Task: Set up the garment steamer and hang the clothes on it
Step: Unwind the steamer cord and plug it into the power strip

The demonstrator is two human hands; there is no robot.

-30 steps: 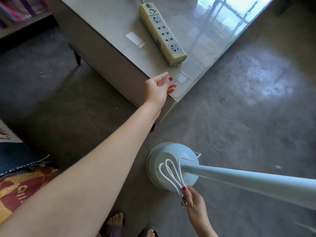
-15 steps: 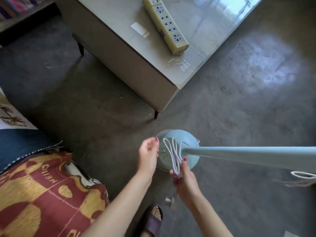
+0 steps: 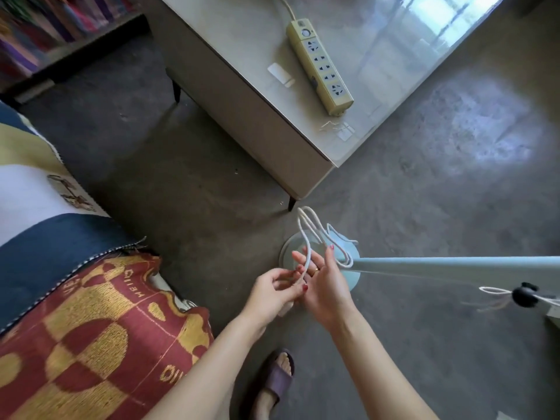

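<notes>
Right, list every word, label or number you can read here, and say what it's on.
"HEIIO", or close to it: gold woven letters on the red patterned cloth, seen twice, tilted and partly folded, so the spelling is uncertain.
Power strip: only socket holes and a button show, no legible print.
White sticker on the table: blank or too small to read.
Nothing else readable.

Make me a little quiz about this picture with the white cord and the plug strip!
1. True or false: the power strip lies on the floor.
2. Which hand pinches the white cord? A left hand B right hand
3. Fill in: the steamer's round base stands on the ____.

Key: 1 false, it lies on the table. 2 A; the right is open, with loops draped over it. 3 floor.
</notes>
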